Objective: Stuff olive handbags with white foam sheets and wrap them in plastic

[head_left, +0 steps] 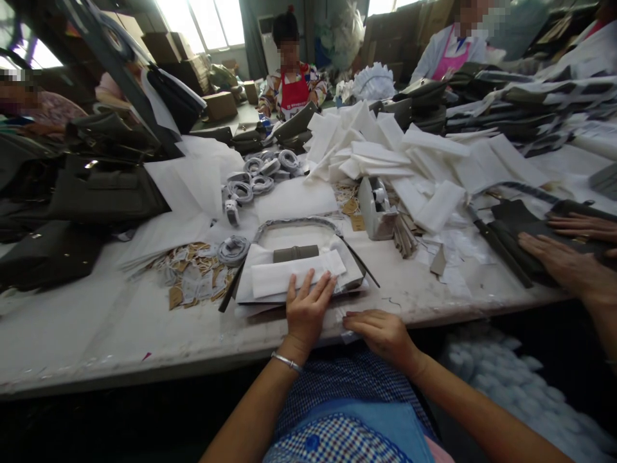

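A bag (241, 283) with a wrapped, arched handle (299, 222) lies on the table in front of me, white sheets over its body. Across it rests a folded white foam strip (274, 278), just below a dark olive band (295, 253). My left hand (308, 308) lies flat with fingers spread, its fingertips on the strip. To the right, at the table's front edge, my right hand (383, 334) has its fingers pressed together on a small piece of clear plastic (350, 335).
Tags (197, 276) and coiled straps (234, 249) lie left of the bag. Beyond stand a tape dispenser (378, 209) and a pile of white foam pieces (366, 145). Another person's hands (563, 260) work on a dark bag at right. Dark bags (106, 193) are stacked at left.
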The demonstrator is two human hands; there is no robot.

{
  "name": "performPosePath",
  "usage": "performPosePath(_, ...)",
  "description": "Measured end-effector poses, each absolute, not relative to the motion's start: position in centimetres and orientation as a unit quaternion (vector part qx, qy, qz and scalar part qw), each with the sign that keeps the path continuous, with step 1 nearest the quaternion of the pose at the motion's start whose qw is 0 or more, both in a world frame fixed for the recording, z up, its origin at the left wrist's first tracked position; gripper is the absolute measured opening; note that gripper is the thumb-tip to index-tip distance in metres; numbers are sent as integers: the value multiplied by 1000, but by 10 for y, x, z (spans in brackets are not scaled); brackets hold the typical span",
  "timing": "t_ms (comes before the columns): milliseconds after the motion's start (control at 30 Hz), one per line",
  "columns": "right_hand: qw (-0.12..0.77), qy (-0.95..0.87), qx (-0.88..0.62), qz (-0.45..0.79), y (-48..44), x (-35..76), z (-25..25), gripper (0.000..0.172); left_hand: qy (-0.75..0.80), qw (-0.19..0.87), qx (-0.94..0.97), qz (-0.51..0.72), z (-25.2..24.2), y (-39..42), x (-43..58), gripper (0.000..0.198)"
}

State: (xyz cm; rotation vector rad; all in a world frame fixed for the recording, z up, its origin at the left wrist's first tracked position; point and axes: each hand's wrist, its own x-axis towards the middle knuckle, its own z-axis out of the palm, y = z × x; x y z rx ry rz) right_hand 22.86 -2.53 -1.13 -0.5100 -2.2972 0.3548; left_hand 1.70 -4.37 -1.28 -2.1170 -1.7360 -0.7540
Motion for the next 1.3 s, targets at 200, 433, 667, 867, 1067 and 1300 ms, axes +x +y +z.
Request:
performPosePath(200,375,-888,-225,139,-46,226,-7,31,-607,135,-742,-250,-14,-45,17,45)
performPosePath(433,375,-889,-224,139,-47,228,8,31,-604,144,-742,-250,-14,-44,17,43)
performPosePath(667,366,-893,-226,131,-6,217,43,28,-596,147,-745,-262,-12,-45,17,41)
performPosePath(867,325,-885,-307,130,40,196,55,19,-587,146,-744,-283,-13,-44,17,28)
performPosePath(1067,273,-877,-373,133,67,180,48,9,-578,139,-739,-317,-17,-42,16,26)
performPosePath(1300,234,-881,-354,208,86,173,42,14,-566,130,-737,-346,-17,-38,14,25)
